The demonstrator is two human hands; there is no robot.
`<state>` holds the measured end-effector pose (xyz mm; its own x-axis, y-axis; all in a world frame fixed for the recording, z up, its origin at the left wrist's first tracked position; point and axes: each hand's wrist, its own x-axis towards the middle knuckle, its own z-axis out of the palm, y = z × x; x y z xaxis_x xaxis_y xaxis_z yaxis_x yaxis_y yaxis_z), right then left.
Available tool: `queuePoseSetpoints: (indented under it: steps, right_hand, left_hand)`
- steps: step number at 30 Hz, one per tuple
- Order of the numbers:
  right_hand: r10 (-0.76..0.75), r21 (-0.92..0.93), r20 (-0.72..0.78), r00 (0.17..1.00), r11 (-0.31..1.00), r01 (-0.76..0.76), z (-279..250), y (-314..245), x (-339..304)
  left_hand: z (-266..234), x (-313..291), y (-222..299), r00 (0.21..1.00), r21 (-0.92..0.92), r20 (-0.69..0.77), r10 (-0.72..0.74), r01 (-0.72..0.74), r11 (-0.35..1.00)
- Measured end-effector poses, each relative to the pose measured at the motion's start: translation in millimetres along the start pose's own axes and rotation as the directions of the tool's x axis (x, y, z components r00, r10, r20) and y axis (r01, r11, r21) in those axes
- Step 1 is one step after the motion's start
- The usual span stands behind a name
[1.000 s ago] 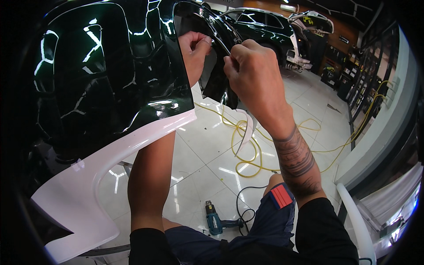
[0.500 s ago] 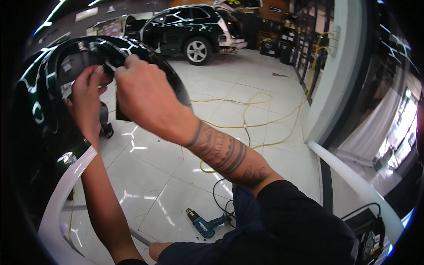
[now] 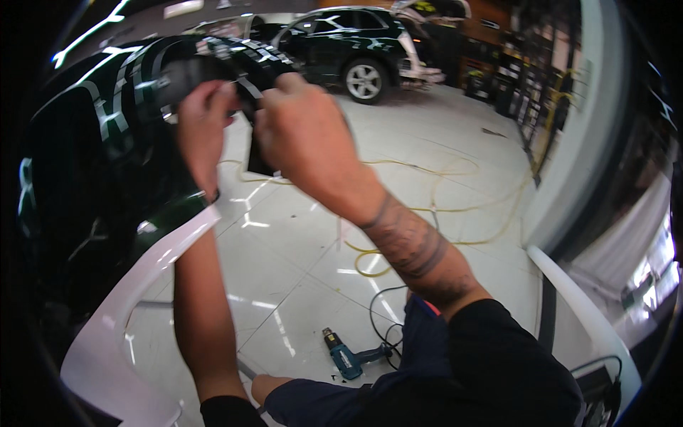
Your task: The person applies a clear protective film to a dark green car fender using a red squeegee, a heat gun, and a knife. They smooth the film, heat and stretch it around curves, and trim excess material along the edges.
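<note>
A large curved car panel stands at the left, its upper part covered in dark green glossy film (image 3: 85, 178) and its lower edge bare white (image 3: 128, 320). At the film's far edge my left hand (image 3: 203, 128) is closed, thumb against bent fingers, in a pinch on the dark film. Just to its right my right hand (image 3: 306, 135) is closed in a fist on the same film. Below the right hand a dark flap (image 3: 262, 153) with a pale edge hangs down. The fingertips of both hands are partly hidden and blurred.
On the tiled floor (image 3: 284, 256) lie a teal heat gun (image 3: 348, 359) with a dark cord and a long yellow cable (image 3: 441, 208). A dark car (image 3: 348, 53) stands at the back. A white curved part (image 3: 580, 306) is at the right, beside a pillar (image 3: 569, 156).
The view has swung left, so the panel, hands and floor things sit farther right in the picture. Both hands keep their grip and about the same spacing.
</note>
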<state>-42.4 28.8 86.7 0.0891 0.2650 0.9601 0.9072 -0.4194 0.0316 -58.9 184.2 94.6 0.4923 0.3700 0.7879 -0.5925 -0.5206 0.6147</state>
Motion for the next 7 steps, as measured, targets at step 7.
queuePoseSetpoints:
  steps: [7]
  right_hand:
    - [0.045,0.061,0.025,0.999,0.997,-0.046,2,-7,2]
  left_hand:
    - [-5,2,2,0.990,-0.086,0.078,-0.121,0.128,0.988]
